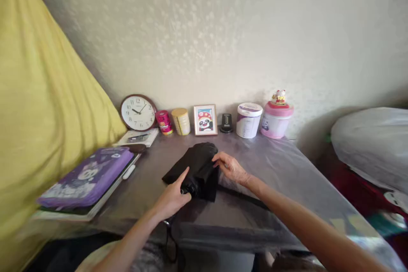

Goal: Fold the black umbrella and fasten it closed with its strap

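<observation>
A black folding umbrella lies on the table in front of me, its loose fabric panels bunched and partly spread. My left hand is closed around its near end, thumb along the fabric. A dark wrist strap dangles below that hand over the table's edge. On the far right side of the umbrella, my right hand pinches a fold of the black fabric between thumb and fingers. Beneath my right forearm a long, flat black strip lies on the table; its kind is unclear.
Along the wall stand a clock, a pink can, a yellow canister, a framed panda picture, a small black device and two tubs. A purple case rests on books at left, beside a yellow curtain.
</observation>
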Motion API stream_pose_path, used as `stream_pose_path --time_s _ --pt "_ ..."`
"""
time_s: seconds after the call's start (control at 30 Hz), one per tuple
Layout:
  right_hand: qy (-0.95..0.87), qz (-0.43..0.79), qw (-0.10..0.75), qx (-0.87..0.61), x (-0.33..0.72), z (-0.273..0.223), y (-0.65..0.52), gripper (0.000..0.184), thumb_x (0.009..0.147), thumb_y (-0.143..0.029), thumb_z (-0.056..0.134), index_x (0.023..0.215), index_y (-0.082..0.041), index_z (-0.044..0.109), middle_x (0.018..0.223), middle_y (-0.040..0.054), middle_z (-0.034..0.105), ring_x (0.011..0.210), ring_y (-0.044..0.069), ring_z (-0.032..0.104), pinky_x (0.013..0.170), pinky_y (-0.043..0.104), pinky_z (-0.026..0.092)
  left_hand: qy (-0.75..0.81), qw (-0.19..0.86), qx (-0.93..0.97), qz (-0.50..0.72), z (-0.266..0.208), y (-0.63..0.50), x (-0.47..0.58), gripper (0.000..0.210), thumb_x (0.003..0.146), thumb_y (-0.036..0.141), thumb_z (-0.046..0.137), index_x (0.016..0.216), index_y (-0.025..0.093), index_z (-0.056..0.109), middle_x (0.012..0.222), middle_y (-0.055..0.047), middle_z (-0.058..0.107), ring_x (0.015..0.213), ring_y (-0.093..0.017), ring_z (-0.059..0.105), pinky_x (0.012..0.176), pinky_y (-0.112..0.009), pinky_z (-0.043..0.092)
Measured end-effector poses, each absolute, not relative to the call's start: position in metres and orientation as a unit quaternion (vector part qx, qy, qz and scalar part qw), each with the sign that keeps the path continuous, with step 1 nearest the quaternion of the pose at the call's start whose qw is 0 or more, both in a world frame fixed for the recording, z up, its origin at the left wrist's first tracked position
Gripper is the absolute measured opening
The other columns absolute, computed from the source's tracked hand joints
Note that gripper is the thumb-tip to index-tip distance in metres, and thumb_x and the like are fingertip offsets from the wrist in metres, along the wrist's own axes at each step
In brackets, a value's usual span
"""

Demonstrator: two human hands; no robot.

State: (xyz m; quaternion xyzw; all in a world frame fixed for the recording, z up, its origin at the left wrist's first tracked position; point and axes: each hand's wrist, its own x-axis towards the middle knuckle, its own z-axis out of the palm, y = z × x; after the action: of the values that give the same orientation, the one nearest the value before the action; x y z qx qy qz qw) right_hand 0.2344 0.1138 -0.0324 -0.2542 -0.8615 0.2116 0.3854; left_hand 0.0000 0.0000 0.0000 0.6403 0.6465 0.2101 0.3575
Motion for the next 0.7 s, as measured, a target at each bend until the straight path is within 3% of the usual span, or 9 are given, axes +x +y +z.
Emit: stream_pose_path --time_s 0.1,0.2,0.33,0.5,0.7 --pt "-0.885 0.172 0.362 -0.236 0.236 -0.033 0.111 0.046 0.068 0.003 0.041 0.107 -0.02 0.048 0.107 0.0064 0.053 0.086 0.014 0.058 0.075 0.029 0.049 0.633 0.37 0.638 0.237 0.004 -0.001 -0.002 0.08 0.069 0.023 0.05 0.142 0.026 0.016 0.079 0.005 0.063 0.054 -0.008 0.046 0.055 -0.019 0.034" --pt "-0.896 0.141 0.352 -0.232 0.238 -0.034 0.112 0.04 0.072 0.0 0.044 0.105 -0.021 0.051 0.11 0.0073 0.054 0.1 0.017 0.054 0.082 0.032 0.048 0.624 0.379 0.634 0.254 0.005 -0.001 -0.003 0.081 0.07 0.022 0.048 0.143 0.021 0.014 0.088 0.003 0.064 0.057 -0.008 0.048 0.058 -0.018 0.036" --pt "-0.894 0.146 0.356 -0.228 0.239 -0.031 0.115 0.021 0.084 -0.01 0.042 0.096 -0.021 0.055 0.104 0.0062 0.057 0.097 0.015 0.056 0.084 0.032 0.048 0.619 0.377 0.634 0.268 0.006 0.0 -0.005 0.08 0.069 0.023 0.048 0.142 0.02 0.016 0.094 0.001 0.064 0.063 -0.009 0.053 0.064 -0.019 0.039" --pt "-0.874 0.167 0.397 -0.223 0.24 -0.014 0.117 0.02 0.086 -0.011 0.04 0.096 -0.021 0.055 0.1 0.0066 0.059 0.09 0.014 0.059 0.078 0.028 0.05 0.625 0.346 0.641 0.28 0.01 0.002 -0.011 0.079 0.069 0.025 0.049 0.142 0.02 0.018 0.102 -0.001 0.064 0.079 -0.013 0.059 0.077 -0.023 0.041" --pt "-0.864 0.142 0.422 -0.236 0.241 0.002 0.116 0.019 0.087 -0.013 0.039 0.097 -0.021 0.053 0.1 0.0064 0.061 0.096 0.016 0.058 0.086 0.033 0.047 0.626 0.325 0.653 0.276 0.011 0.004 -0.014 0.079 0.07 0.026 0.05 0.141 0.016 0.019 0.103 -0.003 0.065 0.089 -0.016 0.059 0.083 -0.026 0.041"
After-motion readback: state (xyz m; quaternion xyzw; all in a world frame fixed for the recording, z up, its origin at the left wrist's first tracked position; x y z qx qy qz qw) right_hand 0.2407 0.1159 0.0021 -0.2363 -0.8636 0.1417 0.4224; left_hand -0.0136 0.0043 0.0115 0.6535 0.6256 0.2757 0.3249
